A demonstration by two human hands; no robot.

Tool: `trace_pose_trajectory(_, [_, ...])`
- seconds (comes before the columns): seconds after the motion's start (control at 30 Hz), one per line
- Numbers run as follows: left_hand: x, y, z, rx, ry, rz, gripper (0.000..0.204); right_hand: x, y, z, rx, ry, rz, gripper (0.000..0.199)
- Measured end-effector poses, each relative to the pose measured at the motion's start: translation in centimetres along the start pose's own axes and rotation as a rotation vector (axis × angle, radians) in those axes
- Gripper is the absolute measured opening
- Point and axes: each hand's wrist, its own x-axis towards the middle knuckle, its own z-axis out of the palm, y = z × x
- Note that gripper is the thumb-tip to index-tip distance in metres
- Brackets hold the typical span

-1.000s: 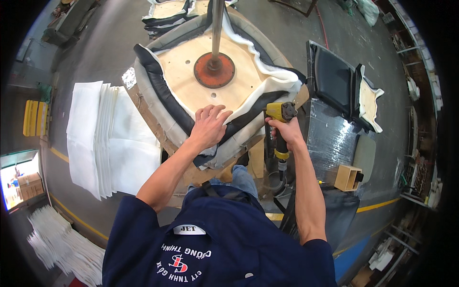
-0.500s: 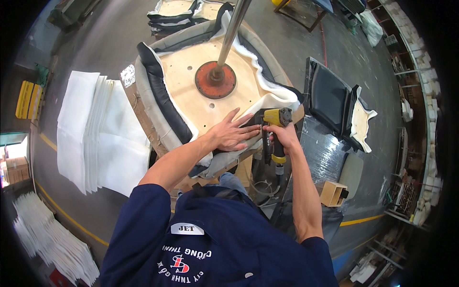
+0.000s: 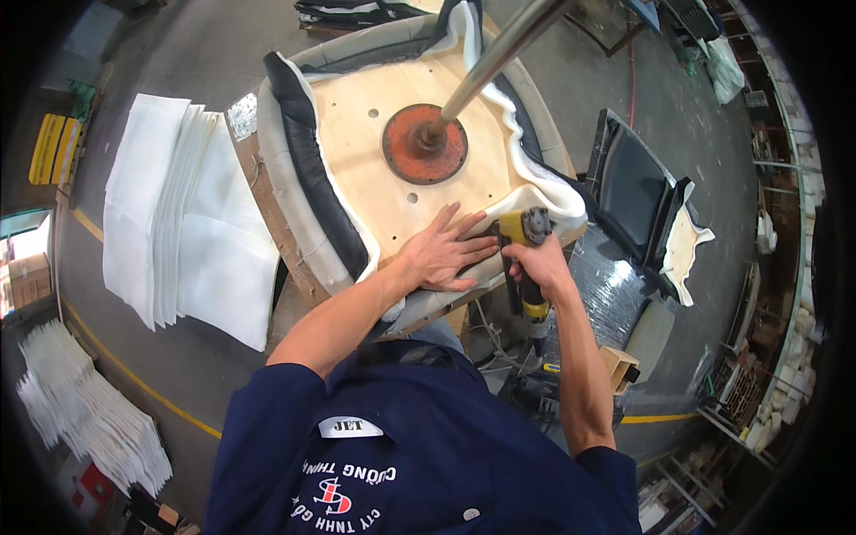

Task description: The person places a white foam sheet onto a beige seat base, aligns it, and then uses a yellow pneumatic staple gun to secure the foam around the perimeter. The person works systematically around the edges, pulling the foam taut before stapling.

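An upturned chair seat (image 3: 392,192) lies in front of me, its pale wooden underside up. A rusty round plate (image 3: 424,144) with a metal pole (image 3: 499,53) stands at its centre. Black cover (image 3: 308,165) and white padding (image 3: 535,178) wrap over its edges. My left hand (image 3: 443,252) lies flat on the near edge of the seat, fingers spread, pressing the fabric down. My right hand (image 3: 537,265) grips a yellow and black staple gun (image 3: 524,259), its nose against the seat edge just beside my left fingertips.
A stack of white foam sheets (image 3: 183,218) lies on the bench to the left. More white sheets (image 3: 89,423) are piled on the floor lower left. A black seat part (image 3: 637,201) stands to the right, with a small cardboard box (image 3: 620,366) below it.
The view has come closer to the seat. My left hand has slid right along the seat edge toward the staple gun, and my right hand has brought the gun up against the edge.
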Motion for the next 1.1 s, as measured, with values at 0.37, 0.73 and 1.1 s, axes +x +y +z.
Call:
trace_pose_trajectory(0.37, [0.4,0.0,-0.1,-0.044,-0.004,-0.015,0.072,-0.6,-0.4,1.4,-0.052,-0.025,0.009,0.018])
trace_pose_trajectory(0.73, [0.4,0.2,-0.2,-0.017,0.006,-0.02,0.066,-0.1,-0.1,2.0,-0.094,-0.058,0.036,0.017])
trace_pose_trajectory(1.1, [-3.7,0.6,0.1,0.057,0.019,-0.001,0.068,0.1,-0.7,1.8,-0.093,-0.078,-0.011,0.013])
